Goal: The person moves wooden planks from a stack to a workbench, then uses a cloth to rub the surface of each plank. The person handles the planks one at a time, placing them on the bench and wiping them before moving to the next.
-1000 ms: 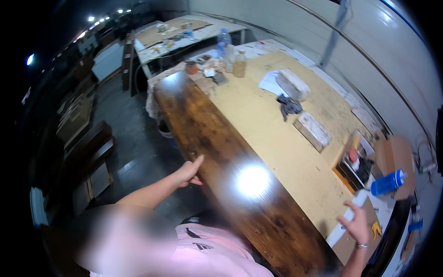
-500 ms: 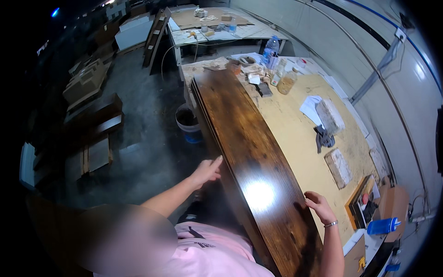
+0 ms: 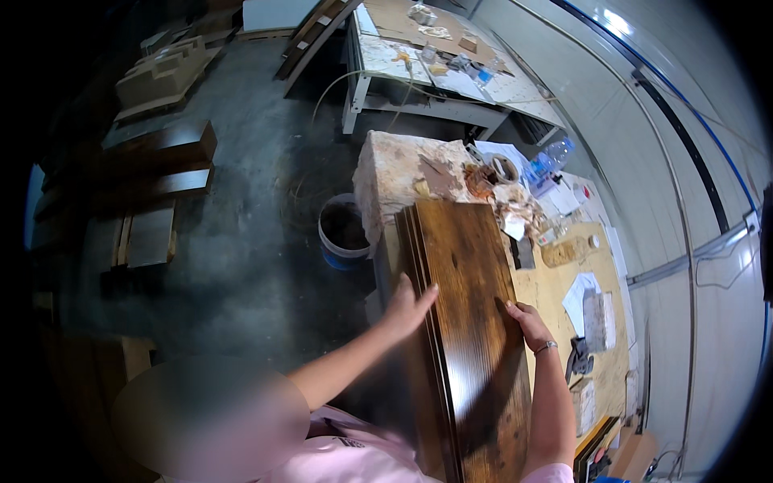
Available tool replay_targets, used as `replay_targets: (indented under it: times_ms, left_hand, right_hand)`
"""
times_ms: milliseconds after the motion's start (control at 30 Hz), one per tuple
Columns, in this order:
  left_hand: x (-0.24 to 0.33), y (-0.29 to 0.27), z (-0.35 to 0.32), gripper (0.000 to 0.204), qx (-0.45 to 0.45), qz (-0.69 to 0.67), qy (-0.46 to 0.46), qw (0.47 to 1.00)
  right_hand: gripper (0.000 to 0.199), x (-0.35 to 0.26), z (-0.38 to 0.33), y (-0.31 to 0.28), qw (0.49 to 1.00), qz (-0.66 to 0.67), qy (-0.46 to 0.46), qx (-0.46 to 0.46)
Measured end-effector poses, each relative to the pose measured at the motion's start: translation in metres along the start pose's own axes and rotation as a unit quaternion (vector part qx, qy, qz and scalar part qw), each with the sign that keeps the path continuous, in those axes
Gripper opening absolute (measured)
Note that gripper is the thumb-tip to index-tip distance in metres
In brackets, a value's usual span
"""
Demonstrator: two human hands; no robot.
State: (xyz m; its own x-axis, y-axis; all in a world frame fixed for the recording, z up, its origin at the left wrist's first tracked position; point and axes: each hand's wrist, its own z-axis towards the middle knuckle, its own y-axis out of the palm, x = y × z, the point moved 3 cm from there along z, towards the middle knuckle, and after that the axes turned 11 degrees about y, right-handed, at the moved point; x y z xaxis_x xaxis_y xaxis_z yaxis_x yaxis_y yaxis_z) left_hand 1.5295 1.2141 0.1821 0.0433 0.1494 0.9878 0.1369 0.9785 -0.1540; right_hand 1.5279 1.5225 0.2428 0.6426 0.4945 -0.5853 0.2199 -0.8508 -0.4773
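Head view: dark-brown wood-grain plank (image 3: 471, 278) is lying lengthwise along the left side of the beige worktop (image 3: 549, 294); far end is pointing at the stained cloth (image 3: 390, 161), more plank edges (image 3: 412, 251) are showing along its left side; left hand (image 3: 405, 312) is sitting at the left long edge, thumb and forefinger spreading in a V; right hand (image 3: 531, 326) is resting at the right long edge, thumb near the top face; undersides are hiding from this angle, so can't tell whether either set of fingers is clamping or just touching; plank is looking stiff and fairly heavy, probably not flexing much; glossy face is reflecting light, so likely slick under bare fingers, and the finish is probably scratching sooner than the wood is breaking; both long edges, palms opposing near the balance point, are seeming the best hold; neighbouring planks are sitting close, so they could be dragging along.
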Motion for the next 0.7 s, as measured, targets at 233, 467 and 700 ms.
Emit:
replay_targets:
  times_ms: [233, 467, 700]
  left_hand:
    - [0.02, 0.002, 0.022, 0.108, -0.063, 0.143, 0.056, 0.986]
    - [0.006, 0.009, 0.028, 0.08, -0.089, 0.185, 0.104, 0.973]
    - [0.022, 0.007, 0.025, 0.053, -0.079, 0.165, 0.082, 0.98]
  right_hand:
    - [0.058, -0.041, 0.034, 0.011, 0.983, 0.162, 0.032, -0.083]
    - [0.059, -0.039, 0.036, 0.017, 0.989, 0.112, 0.017, -0.099]
    - [0.051, -0.032, 0.034, 0.022, 0.979, 0.194, 0.001, -0.066]
